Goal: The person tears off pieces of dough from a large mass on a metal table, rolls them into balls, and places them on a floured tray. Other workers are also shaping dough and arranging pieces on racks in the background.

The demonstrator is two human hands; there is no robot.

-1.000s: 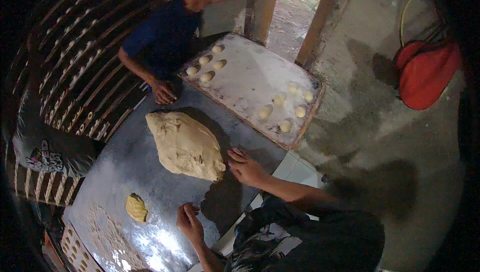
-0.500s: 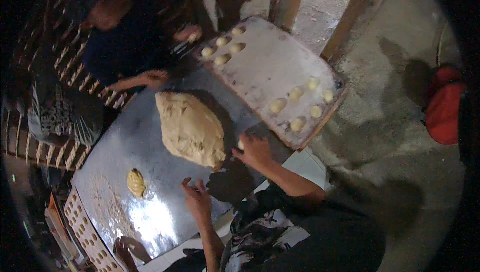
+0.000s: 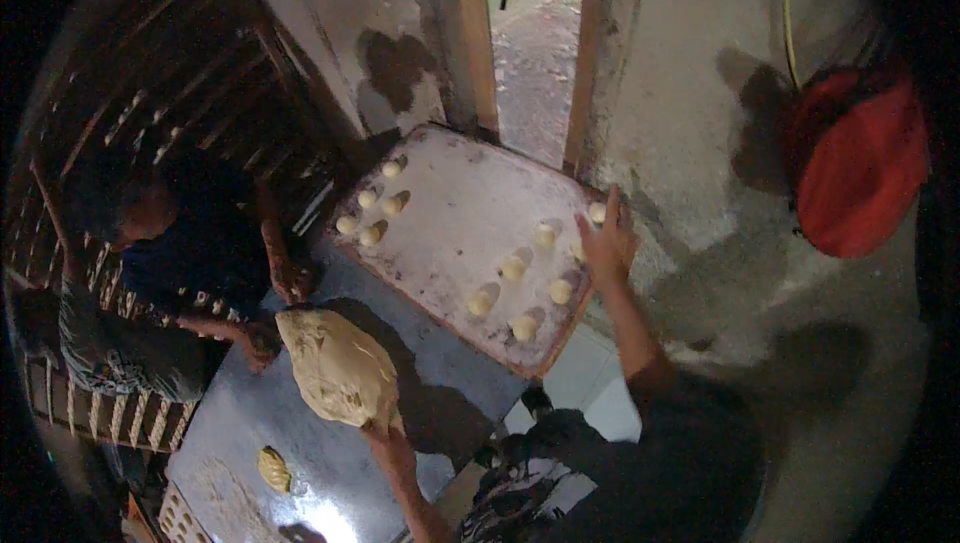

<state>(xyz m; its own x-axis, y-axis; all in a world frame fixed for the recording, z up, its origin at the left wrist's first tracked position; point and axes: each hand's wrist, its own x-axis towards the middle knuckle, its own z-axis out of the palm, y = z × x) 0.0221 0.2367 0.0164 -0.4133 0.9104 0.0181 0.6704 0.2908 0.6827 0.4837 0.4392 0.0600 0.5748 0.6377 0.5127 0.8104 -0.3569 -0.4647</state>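
Observation:
A large pale mass of dough (image 3: 340, 368) lies on the grey metal tabletop. My left hand (image 3: 388, 448) grips its near end, the fingers partly hidden against it. Over the right corner of a floured board (image 3: 450, 203), my right hand (image 3: 612, 248) holds a small dough ball (image 3: 598, 212) between thumb and fingers. Several more balls, such as this dough ball (image 3: 513, 267), sit near that hand, one partly covered by it. Another group, with a dough ball (image 3: 369, 236), is at the board's left end.
Across the table a co-worker's hands (image 3: 262, 345) are close to the dough's far end. A yellow lump (image 3: 274, 470) sits on the tabletop (image 3: 235, 423). At lower left is a tray of small pieces (image 3: 178, 515). A red bag (image 3: 860, 173) hangs on the right wall, beyond a doorway.
My right hand has moved from beside the dough to the board's right corner, carrying a dough ball. My left hand has come onto the dough. The view has shifted toward the board.

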